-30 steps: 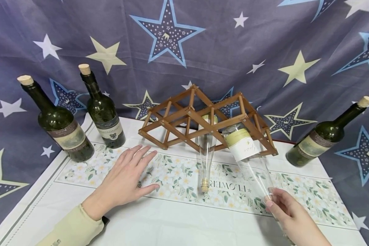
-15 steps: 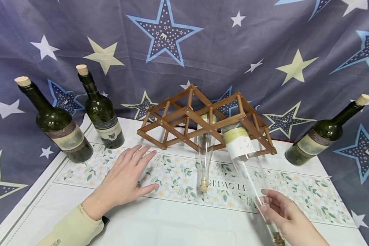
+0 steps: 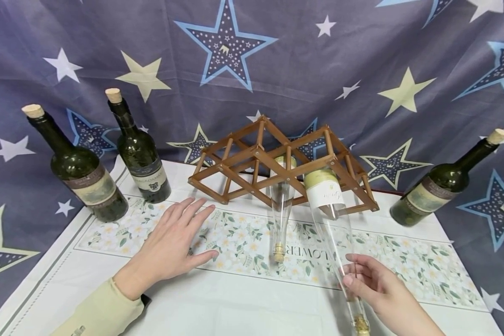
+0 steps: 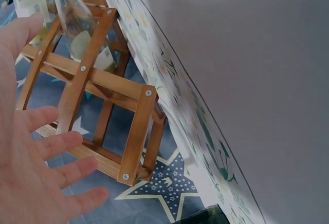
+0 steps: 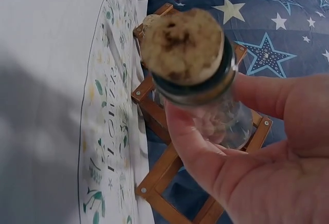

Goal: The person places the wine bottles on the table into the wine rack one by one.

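My right hand (image 3: 382, 289) grips the neck of a clear glass wine bottle (image 3: 336, 238) between thumb and fingers. The bottle slants away from me, its white-and-gold labelled base at the right-hand opening of a brown wooden wine rack (image 3: 258, 151). How deep the base sits is hard to tell. In the right wrist view the bottle's cork (image 5: 182, 47) faces the camera. Another corked clear bottle (image 3: 281, 210) lies in the neighbouring opening, neck toward me. My left hand (image 3: 168, 247) is spread palm down above the table, left of the rack, holding nothing.
Two dark green corked bottles, one at the far left (image 3: 86, 182) and one beside it (image 3: 143, 163), stand left of the rack. A third green bottle (image 3: 434, 193) stands to the right. A floral runner (image 3: 235, 238) crosses the white table; a star-patterned curtain (image 3: 294, 60) hangs behind.
My right hand has swung the clear bottle's neck leftward, so the bottle lines up more nearly with the rack opening. The left hand and the other bottles keep their places.
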`<state>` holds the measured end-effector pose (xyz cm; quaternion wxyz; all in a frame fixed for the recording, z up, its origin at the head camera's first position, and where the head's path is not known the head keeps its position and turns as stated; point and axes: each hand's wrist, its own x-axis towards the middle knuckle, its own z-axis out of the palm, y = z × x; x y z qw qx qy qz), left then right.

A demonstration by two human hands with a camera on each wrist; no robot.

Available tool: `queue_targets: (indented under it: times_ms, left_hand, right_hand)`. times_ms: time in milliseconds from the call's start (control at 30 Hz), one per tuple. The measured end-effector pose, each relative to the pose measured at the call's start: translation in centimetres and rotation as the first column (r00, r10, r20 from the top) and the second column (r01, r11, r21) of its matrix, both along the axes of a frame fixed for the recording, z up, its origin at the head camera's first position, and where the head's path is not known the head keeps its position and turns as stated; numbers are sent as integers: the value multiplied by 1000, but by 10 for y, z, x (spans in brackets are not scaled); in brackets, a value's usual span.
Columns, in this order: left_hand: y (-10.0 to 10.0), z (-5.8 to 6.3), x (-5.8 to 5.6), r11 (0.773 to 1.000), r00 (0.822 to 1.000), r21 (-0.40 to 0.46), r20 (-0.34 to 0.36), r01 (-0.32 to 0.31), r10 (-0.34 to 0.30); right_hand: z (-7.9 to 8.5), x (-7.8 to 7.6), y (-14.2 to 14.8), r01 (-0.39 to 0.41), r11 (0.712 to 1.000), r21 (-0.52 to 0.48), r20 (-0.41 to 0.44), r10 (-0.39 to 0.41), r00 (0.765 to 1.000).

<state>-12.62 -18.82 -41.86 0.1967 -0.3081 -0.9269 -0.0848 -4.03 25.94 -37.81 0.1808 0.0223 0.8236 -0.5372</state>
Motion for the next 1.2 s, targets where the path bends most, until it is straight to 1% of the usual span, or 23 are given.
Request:
queue_targets:
  times_ms: [100,200,233,267,500,867,1200]
  left_hand:
    - [0,0,0,1000,1000,0,-2,-1,1]
    - [0,0,0,1000,1000,1,-5,0,0]
    - [0,0,0,1000,1000,0,-3,0,0]
    - [0,0,1,1000,1000,0,0,-1,1]
    - [0,0,1,1000,1000,-3,12,-13,13]
    - [0,-2,2,1000,1000,-5,19,-14,14]
    - [0,-3,2,1000,1000,-9,24,-17,18]
  right_hand:
    - [-1,-1,-3,-9,1000,9,-67,9,998]
    - [-2,-2,-7,-15,1000,17,-148,17,989]
    - [-3,-2,-8,-16,1000,16,-163,18,987]
    - [-3,-2,-9,-15,1000,15,-167,17,986]
    - [1,-10,-14,21,1000,7,-120,-20,993]
    - [3,-18,-23,34,998,-59,-170,-43,985]
    - [6,-31,-29,45,997,-69,-210,-58,976]
